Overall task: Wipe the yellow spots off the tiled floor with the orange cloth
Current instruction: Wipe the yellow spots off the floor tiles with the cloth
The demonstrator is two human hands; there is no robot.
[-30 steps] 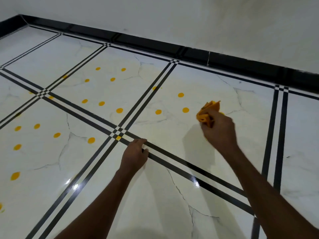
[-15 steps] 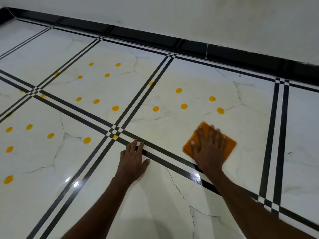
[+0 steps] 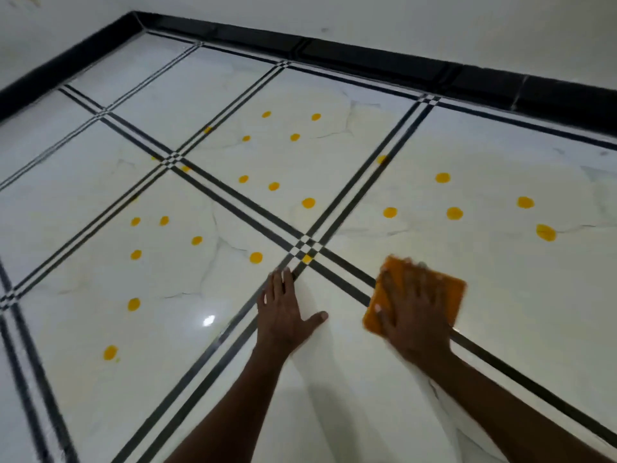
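Pressing orange cloth (image 3: 450, 289) flat under right hand (image 3: 412, 312), fingers spread, left hand (image 3: 283, 309) splayed on tiled floor (image 3: 334, 379)

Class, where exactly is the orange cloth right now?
In the head view, lower right: the orange cloth lies flat on the floor under the right hand, just right of the black stripe crossing.

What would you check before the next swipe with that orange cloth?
1. Cloth spread flat on the floor: ok.
2. Right hand pressing on the cloth with flat fingers: ok.
3. Left hand braced flat on the tiled floor: ok.
4. Yellow spots all wiped away: not ok, many remain ahead and to the left.
5. Nearest spot, on the line crossing, clear of the cloth: ok.
6. Cloth clean underneath: cannot tell.
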